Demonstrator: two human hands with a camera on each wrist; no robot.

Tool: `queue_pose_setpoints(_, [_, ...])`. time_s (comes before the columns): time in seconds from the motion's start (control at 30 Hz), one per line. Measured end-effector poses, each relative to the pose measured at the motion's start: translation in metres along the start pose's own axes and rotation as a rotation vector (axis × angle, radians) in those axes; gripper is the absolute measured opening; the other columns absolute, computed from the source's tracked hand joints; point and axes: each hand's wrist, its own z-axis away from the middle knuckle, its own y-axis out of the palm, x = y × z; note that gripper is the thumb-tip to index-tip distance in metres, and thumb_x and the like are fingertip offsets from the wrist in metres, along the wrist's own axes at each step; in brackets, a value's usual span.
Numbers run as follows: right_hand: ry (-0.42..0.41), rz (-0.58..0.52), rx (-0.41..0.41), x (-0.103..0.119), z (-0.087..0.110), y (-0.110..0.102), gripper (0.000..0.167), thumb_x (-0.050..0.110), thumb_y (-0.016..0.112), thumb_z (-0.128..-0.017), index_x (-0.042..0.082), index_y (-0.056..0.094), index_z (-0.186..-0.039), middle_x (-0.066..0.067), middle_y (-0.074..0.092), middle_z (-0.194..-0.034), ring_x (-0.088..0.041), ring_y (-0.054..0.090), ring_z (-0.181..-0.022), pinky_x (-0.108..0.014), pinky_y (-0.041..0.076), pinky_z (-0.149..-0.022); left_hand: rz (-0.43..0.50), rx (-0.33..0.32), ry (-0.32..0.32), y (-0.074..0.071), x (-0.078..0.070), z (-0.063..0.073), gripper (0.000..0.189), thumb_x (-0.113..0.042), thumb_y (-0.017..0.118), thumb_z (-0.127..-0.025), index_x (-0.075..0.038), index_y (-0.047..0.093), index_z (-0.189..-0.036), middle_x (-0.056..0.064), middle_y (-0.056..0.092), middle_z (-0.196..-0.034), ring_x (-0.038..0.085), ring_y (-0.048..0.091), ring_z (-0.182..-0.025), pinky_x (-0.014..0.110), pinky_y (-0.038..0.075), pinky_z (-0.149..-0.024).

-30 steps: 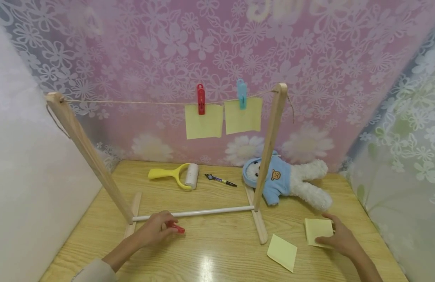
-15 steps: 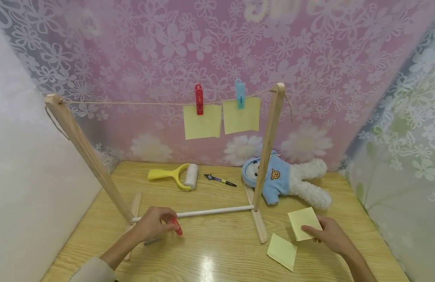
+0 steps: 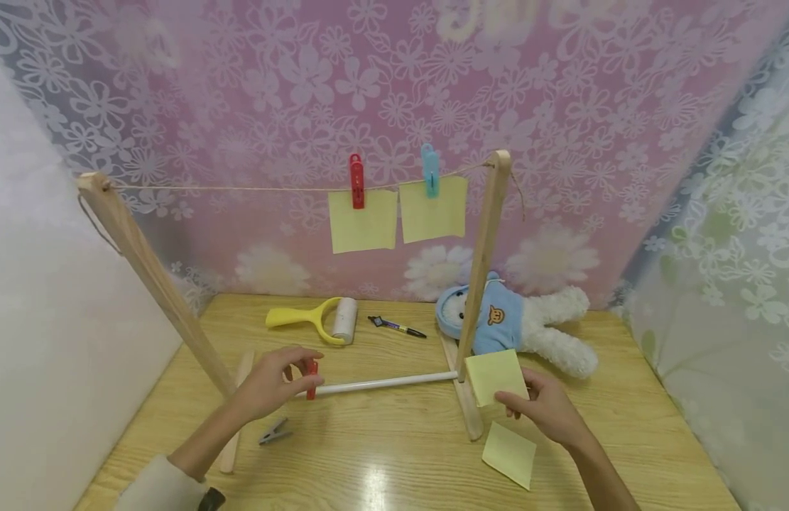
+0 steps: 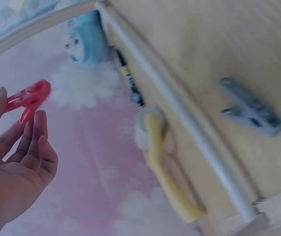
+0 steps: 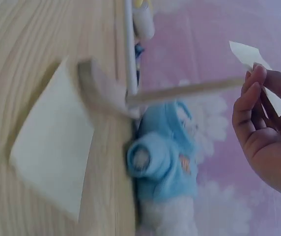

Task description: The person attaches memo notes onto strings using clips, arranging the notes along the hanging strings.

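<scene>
My left hand (image 3: 273,383) pinches a red clothespin (image 4: 30,98) by its handle ends, above the white crossbar at the rack's left. In my right hand (image 3: 547,408) a yellow sticky note (image 3: 496,376) is pinched between thumb and fingers, held up in front of the rack's right post. Another yellow note (image 3: 509,455) lies on the table just below that hand. On the string hang two more yellow notes, one under a red clothespin (image 3: 357,182), the other under a blue clothespin (image 3: 430,170). A grey clothespin (image 3: 275,431) lies on the table near my left wrist.
The wooden rack's left post (image 3: 158,284) and right post (image 3: 483,270) carry the string, joined low down by a white crossbar (image 3: 388,383). Behind it lie a yellow-handled lint roller (image 3: 305,316), a pen (image 3: 397,327) and a plush toy (image 3: 505,319) in a blue hoodie.
My right hand has lifted the note off the table and carried it left. My left hand has risen with the red clothespin, turning it upright and uncovering the grey clothespin.
</scene>
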Motion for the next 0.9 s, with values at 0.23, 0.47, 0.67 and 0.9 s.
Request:
queue_pose_setpoints(0.23, [-0.133, -0.174, -0.068, 0.02, -0.026, 0.043, 0.018, 0.006, 0.063, -0.089, -0.011, 0.062, -0.095, 0.007, 0.062, -0.071, -0.005, 0.058, -0.064, -0.025, 0.051, -0.061, -0.001, -0.108, -0.021, -0.03, -0.026, -0.016, 0.032, -0.029, 0.077, -0.078, -0.013, 0.068, -0.105, -0.009, 0.067, -0.085, 0.011, 0.062, -0.081, 0.025, 0.047, -0.068])
queue_pose_setpoints(0.47, [-0.235, -0.341, -0.079, 0.041, -0.052, 0.084, 0.02, 0.004, 0.061, -0.091, -0.013, 0.056, -0.081, 0.001, 0.057, -0.066, -0.005, 0.051, -0.06, -0.026, 0.047, -0.064, -0.012, -0.185, 0.022, -0.058, -0.052, -0.027, 0.033, -0.024, 0.076, -0.08, -0.011, 0.068, -0.109, -0.003, 0.068, -0.091, 0.01, 0.06, -0.084, 0.027, 0.048, -0.073])
queue_pose_setpoints(0.67, [-0.28, -0.373, -0.033, 0.063, -0.071, 0.111, 0.022, 0.008, 0.059, -0.093, -0.013, 0.058, -0.087, 0.003, 0.058, -0.068, -0.007, 0.053, -0.058, -0.023, 0.046, -0.057, -0.048, -0.308, 0.172, -0.085, -0.075, -0.034, 0.036, -0.01, 0.078, -0.076, -0.008, 0.068, -0.11, 0.002, 0.07, -0.094, 0.005, 0.059, -0.084, 0.022, 0.049, -0.07])
queue_pose_setpoints(0.9, [-0.309, -0.448, 0.044, 0.094, -0.087, 0.137, 0.024, 0.01, 0.06, -0.093, -0.014, 0.059, -0.09, -0.002, 0.063, -0.073, -0.006, 0.058, -0.058, -0.024, 0.053, -0.059, -0.04, -0.431, 0.418, -0.115, -0.11, -0.043, 0.039, 0.003, 0.082, -0.064, -0.002, 0.07, -0.102, 0.007, 0.072, -0.09, -0.002, 0.059, -0.082, 0.013, 0.047, -0.069])
